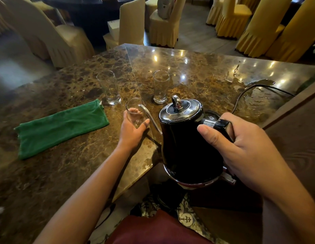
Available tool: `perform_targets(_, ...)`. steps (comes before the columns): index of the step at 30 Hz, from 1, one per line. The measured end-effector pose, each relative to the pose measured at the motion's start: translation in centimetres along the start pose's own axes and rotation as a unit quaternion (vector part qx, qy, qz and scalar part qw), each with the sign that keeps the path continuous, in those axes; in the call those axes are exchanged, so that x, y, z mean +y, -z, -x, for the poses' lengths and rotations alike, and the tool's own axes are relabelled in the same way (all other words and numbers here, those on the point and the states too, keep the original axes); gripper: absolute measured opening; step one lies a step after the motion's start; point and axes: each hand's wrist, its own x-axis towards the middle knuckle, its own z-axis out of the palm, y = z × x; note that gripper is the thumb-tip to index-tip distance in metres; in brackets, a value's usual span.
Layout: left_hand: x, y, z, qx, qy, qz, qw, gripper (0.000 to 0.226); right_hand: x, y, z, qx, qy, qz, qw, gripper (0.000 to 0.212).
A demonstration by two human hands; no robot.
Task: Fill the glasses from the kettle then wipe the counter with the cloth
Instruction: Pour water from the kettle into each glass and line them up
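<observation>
My right hand (241,147) grips the handle of a black gooseneck kettle (186,143) lifted above the counter's near edge. Its thin spout tip rests over the rim of a clear glass (135,110), which my left hand (132,131) holds around its lower part on the brown marble counter (65,173). Two more tall glasses stand behind: one at the left (109,88) with a little water in the bottom, one at the middle (161,87). A folded green cloth (61,127) lies flat to the left of my left hand.
The kettle's base (211,115) sits behind the kettle, its black cord (255,88) curving to the right. Spilled water (255,95) pools on the counter at the right. A wooden ledge (294,124) borders the right side. Covered chairs (163,23) stand beyond the counter.
</observation>
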Motion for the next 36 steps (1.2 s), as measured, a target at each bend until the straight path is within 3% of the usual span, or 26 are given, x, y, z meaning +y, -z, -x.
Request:
perform_targets(7,0.1,0.2,0.1,-0.001,0.006,-0.011,1.000,0.051,1.9,-0.6,0.3,0.025,-0.008,-0.073,0.997,0.049)
perform_targets(10,0.2,0.5,0.0,-0.007,-0.002,-0.003,1.000,0.051,2.6,-1.5,0.8,0.068,-0.012,-0.158,0.985,0.045)
perform_targets(15,1.1,0.9,0.5,0.005,0.007,0.016,1.000,0.054,4.4,-2.0,1.2,0.098,-0.014,-0.223,0.970,0.072)
perform_targets(17,1.4,1.1,0.3,0.015,-0.002,0.008,1.000,0.056,4.8,-1.7,1.6,0.104,-0.004,-0.252,0.962,0.063)
perform_targets(20,2.2,1.7,-0.1,0.011,-0.021,-0.020,0.999,0.057,5.4,-1.2,2.4,0.103,0.016,-0.314,0.944,0.017)
perform_targets(21,2.3,1.7,-0.2,0.009,-0.022,-0.027,0.999,0.056,5.6,-1.1,2.5,0.099,0.018,-0.331,0.938,0.014)
perform_targets(24,2.5,1.7,-0.5,0.003,-0.011,-0.031,0.999,0.052,6.0,-0.7,2.8,0.100,0.020,-0.369,0.924,0.023)
perform_targets(27,3.0,1.5,-1.3,0.008,-0.009,-0.035,0.999,0.055,6.2,-0.3,3.0,0.099,0.011,-0.374,0.922,0.010)
perform_targets(36,4.8,-0.2,-8.3,0.028,-0.004,-0.053,0.998,0.056,5.9,-0.2,1.7,0.130,-0.010,-0.382,0.915,0.011)
